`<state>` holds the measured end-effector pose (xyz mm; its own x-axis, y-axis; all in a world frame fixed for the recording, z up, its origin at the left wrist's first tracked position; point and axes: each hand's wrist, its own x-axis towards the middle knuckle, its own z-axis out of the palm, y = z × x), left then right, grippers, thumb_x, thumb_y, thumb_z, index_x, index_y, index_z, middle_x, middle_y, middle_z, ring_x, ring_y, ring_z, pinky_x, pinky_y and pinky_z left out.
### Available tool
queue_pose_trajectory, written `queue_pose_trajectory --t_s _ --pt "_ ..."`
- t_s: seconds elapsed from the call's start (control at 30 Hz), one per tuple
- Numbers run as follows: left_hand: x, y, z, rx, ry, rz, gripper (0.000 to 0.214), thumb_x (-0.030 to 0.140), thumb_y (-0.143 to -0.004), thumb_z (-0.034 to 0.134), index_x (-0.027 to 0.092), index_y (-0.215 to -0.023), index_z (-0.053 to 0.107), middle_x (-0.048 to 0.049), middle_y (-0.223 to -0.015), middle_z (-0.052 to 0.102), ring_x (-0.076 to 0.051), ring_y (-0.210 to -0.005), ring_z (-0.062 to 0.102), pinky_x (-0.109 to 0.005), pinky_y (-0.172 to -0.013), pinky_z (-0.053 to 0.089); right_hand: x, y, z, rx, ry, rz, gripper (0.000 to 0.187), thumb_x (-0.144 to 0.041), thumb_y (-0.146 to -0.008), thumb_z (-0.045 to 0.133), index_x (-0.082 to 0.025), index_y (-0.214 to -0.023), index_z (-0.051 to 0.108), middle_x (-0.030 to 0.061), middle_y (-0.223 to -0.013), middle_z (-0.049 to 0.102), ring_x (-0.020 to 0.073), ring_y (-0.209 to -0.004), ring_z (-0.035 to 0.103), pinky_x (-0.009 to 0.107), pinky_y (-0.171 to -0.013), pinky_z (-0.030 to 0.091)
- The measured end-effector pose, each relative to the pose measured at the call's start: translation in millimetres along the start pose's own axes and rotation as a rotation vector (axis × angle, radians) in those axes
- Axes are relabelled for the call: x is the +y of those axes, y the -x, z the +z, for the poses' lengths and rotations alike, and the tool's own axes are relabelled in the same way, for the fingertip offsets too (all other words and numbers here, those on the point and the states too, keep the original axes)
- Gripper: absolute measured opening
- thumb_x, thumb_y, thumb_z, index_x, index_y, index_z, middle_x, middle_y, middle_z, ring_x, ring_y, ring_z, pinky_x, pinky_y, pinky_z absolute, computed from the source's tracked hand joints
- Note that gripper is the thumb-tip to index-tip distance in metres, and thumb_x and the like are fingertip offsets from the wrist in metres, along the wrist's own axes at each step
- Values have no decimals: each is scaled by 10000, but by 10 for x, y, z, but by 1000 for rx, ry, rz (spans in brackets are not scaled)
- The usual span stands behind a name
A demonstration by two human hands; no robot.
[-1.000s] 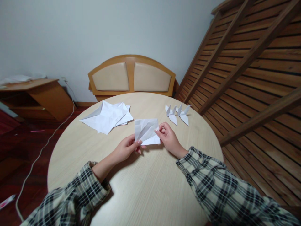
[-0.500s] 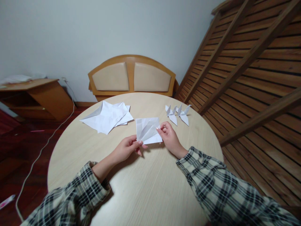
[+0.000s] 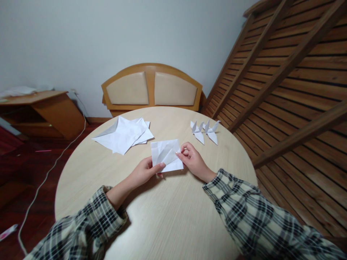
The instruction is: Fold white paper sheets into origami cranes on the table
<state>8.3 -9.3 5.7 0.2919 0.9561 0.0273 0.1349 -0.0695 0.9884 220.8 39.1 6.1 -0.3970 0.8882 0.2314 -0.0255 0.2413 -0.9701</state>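
Observation:
A creased, folded square of white paper is held above the table between my two hands. My left hand grips its lower left part, thumb on top and fingers underneath. At the right edge, my right hand pinches the paper between thumb and forefinger. Two white paper cranes stand side by side beyond my right hand. Past my left hand lies a loose pile of creased white paper sheets.
The round pale wooden table fills the middle. Behind it stands a padded wooden headboard against the wall. Wooden slats lean along the right side. A low wooden desk and a white cable are at the left.
The folded paper has shifted slightly left and toward me and turned a little. My left fingers have closed in beneath it; my right hand has moved slightly left, still pinching the edge.

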Motion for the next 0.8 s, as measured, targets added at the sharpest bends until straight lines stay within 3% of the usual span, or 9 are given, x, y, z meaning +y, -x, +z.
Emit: queue_pose_trajectory --t_s 0.2,0.43,0.63,0.8 --pt "-6 1 7 15 3 -29 356 480 -818 666 126 -802 627 -74 -694 645 -155 -593 568 -273 -561 451 -5 19 3 -80 -37 35 296 -403 -860 643 -247 -905 395 -78 -603 576 105 -471 545 207 -441 388" --pt "13 -8 19 37 53 -17 369 483 -807 671 119 -833 620 -61 -721 634 -145 -599 558 -269 -554 477 97 -33 6 -7 -126 36 458 -430 -800 724 -269 -996 342 -34 -807 613 141 -653 624 246 -537 465" --pt "-1 -4 23 14 50 -4 373 496 -818 658 127 -854 625 -63 -739 646 -144 -608 569 -271 -573 494 64 -13 27 -201 -17 73 346 -500 -845 648 -196 -969 540 29 -862 618 151 -718 578 275 -610 457" --pt "-20 0 39 -34 37 -9 372 505 -823 651 135 -833 623 -48 -718 640 -138 -598 572 -272 -588 497 28 8 28 -223 97 51 326 -480 -839 655 -155 -839 627 26 -778 622 151 -686 546 290 -638 434"
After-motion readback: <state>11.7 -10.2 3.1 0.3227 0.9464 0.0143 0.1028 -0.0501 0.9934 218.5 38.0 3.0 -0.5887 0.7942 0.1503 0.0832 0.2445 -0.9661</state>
